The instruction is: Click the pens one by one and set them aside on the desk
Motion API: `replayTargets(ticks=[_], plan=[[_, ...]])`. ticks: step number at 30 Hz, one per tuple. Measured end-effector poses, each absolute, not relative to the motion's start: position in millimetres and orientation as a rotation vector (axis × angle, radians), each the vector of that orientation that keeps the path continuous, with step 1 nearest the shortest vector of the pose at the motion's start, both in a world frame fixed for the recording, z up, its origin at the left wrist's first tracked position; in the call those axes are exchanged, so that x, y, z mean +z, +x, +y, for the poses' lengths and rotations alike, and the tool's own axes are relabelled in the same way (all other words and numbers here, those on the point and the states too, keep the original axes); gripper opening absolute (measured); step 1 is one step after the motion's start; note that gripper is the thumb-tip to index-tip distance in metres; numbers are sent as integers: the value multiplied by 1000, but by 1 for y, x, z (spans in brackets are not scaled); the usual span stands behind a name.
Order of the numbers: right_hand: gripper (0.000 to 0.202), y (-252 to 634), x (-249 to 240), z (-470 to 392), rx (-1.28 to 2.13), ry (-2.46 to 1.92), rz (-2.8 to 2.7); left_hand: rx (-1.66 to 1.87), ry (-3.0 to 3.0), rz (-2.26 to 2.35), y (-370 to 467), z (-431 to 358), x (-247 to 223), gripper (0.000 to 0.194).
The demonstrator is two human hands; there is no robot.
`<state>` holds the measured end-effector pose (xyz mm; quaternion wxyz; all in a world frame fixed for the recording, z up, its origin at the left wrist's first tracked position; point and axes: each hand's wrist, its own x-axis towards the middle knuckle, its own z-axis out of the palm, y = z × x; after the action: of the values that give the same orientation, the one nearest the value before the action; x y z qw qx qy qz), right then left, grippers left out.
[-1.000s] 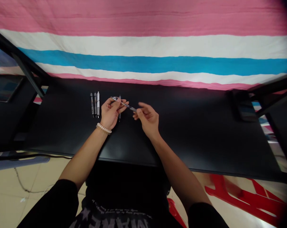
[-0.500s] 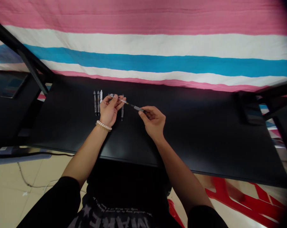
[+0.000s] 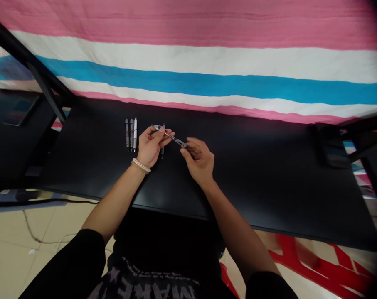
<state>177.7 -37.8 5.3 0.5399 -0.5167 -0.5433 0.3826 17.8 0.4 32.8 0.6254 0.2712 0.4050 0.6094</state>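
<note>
The left hand [image 3: 149, 148] pinches a clear-and-grey pen [image 3: 168, 134] between thumb and fingers, which hide part of its barrel; the pen slants above the surface [image 3: 253, 178], its far end showing past the thumb, its grey end reaching the right hand [image 3: 201, 162]; there the fingers are blurred, and I cannot tell whether that grip is closed on the pen or loose around it; a dark pen [image 3: 162, 153] lies behind the left fingers, its middle covered.

Left of that hand stand out three pens in a row, two grey-dark ones [image 3: 129, 136] and a white one [image 3: 135, 135], close side by side; their fine markings are too small to read.

The near edge of the surface passes under both forearms; the far edge meets a striped cloth [image 3: 188, 62], cut off above; rightward the surface runs from the right hand to a dark object [image 3: 331, 145], too dim to name; below, a red stool [image 3: 316, 261] is partly hidden.
</note>
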Motion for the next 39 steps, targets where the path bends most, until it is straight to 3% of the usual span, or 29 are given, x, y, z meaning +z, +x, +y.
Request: replayTargets(ticks=[20, 27, 30, 32, 39], plan=[[43, 184, 14, -38, 1178, -1245, -1333, 1356, 675, 971, 18, 0, 32, 30], [49, 184, 14, -38, 1147, -1222, -1441, 1268, 588, 833, 2, 4, 51, 17], [47, 185, 11, -38, 1047, -1267, -1545, 1271, 508, 846, -15, 6, 62, 50], [45, 186, 10, -38, 1000, -1284, -1618, 1296, 459, 854, -27, 6, 67, 61], [37, 185, 11, -40, 914, -1295, -1758, 1281, 412, 928, -39, 6, 74, 60]])
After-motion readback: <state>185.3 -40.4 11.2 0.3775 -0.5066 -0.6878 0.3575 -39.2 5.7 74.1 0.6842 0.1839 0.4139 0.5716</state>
